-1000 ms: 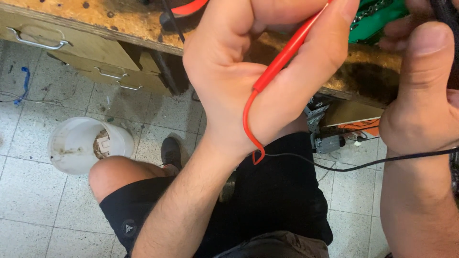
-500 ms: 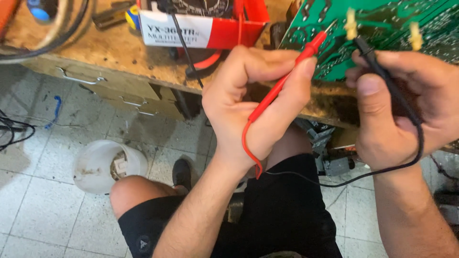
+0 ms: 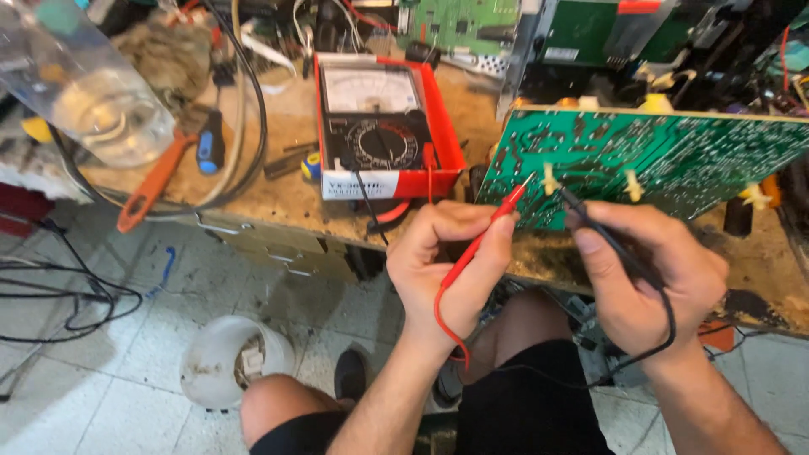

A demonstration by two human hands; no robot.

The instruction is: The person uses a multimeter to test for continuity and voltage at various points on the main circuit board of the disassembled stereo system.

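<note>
We are gripping a slim red probe (image 3: 480,240) in our left hand (image 3: 451,270), fingers curled around its smooth plastic shaft, and its metal tip is touching the solder side of a green circuit board (image 3: 657,160). Our right hand (image 3: 645,274) is clenching a thin black probe (image 3: 602,232) the same way, its tip resting on the board just beside a pale yellow plastic standoff (image 3: 550,179). The board is standing nearly upright at the desk's (image 3: 278,198) front edge, at about one o'clock from our hands, flat and glossy with fine pale traces. The red lead is looping under our left wrist, and the black cable is curving around the right wrist.

At eleven o'clock from the left hand, an analog multimeter (image 3: 379,126) is lying on the desk, a black rectangular body in a red casing with a white dial face and a round selector knob. Farther out at ten o'clock, orange-handled pliers (image 3: 152,190) and a screwdriver with a blue-and-black handle (image 3: 209,143) are resting on the rough, stained wooden top, near a clear plastic bottle (image 3: 88,93).

At seven o'clock, a dirty white plastic jar (image 3: 227,362) is standing on the pale tiled floor (image 3: 84,396), beside our bare knee.
</note>
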